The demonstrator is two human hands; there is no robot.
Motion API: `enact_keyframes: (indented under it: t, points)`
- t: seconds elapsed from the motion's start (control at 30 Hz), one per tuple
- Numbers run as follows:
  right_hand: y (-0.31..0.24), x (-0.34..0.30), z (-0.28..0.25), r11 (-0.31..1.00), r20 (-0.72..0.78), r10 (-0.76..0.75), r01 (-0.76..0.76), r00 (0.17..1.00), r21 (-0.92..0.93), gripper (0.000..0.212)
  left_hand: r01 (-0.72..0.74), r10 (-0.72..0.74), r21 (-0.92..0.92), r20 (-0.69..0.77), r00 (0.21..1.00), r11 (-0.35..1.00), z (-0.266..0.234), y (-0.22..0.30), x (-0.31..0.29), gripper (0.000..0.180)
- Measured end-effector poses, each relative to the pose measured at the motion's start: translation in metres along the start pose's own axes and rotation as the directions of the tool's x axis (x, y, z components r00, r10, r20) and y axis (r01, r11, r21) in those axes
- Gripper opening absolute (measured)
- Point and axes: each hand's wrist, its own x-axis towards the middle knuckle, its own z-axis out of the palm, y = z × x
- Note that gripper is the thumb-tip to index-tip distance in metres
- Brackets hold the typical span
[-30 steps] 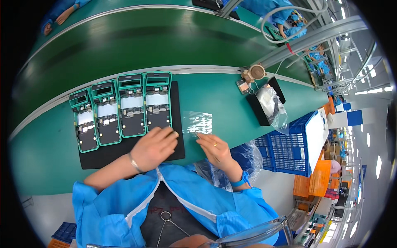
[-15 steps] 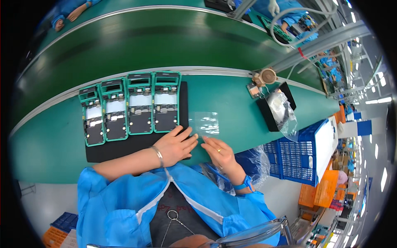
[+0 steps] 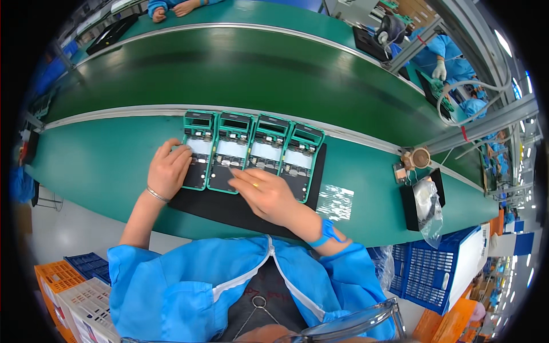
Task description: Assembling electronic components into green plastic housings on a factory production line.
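Note:
Several green-framed device housings [image 3: 231, 147] with dark boards and white panels stand side by side on a black mat [image 3: 229, 208]. My left hand [image 3: 170, 171] is at the left edge of the leftmost housing, fingers bent and slightly apart, with nothing visible in them. Over the second housing from the left, my right hand [image 3: 266, 197] has thumb and fingertips pinched together; what is between them is too small to make out. A clear sheet with rows of glossy strips [image 3: 335, 202] lies on the green table right of the mat.
A black box [image 3: 413, 208] with clear plastic bags stands at the right, beside a small brown fan [image 3: 421, 158]. Past it is a blue crate [image 3: 426, 266]. A metal rail [image 3: 354, 137] runs behind the housings. Co-workers' hands [image 3: 186, 7] show across the bench.
Both hands have moved from beside the clear sheet to the housings, the left to the leftmost one, the right over the second. The view has swung left.

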Motion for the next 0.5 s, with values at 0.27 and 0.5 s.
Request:
enact_keyframes:
  t: [0.27, 0.5]
  points:
    - [0.029, 0.056, 0.087, 0.983, 0.053, -0.102, 0.108, 0.993, -0.146, 0.042, 0.013, -0.014, 0.008, 0.088, 0.996, 1.000, 0.002, -0.010, -0.011, 0.030]
    - [0.029, 0.063, 0.098, 0.971, 0.042, -0.132, 0.138, 0.990, -0.193, 0.027, 0.020, -0.020, 0.004, 0.082, 0.996, 1.000, 0.003, -0.012, -0.013, 0.029]
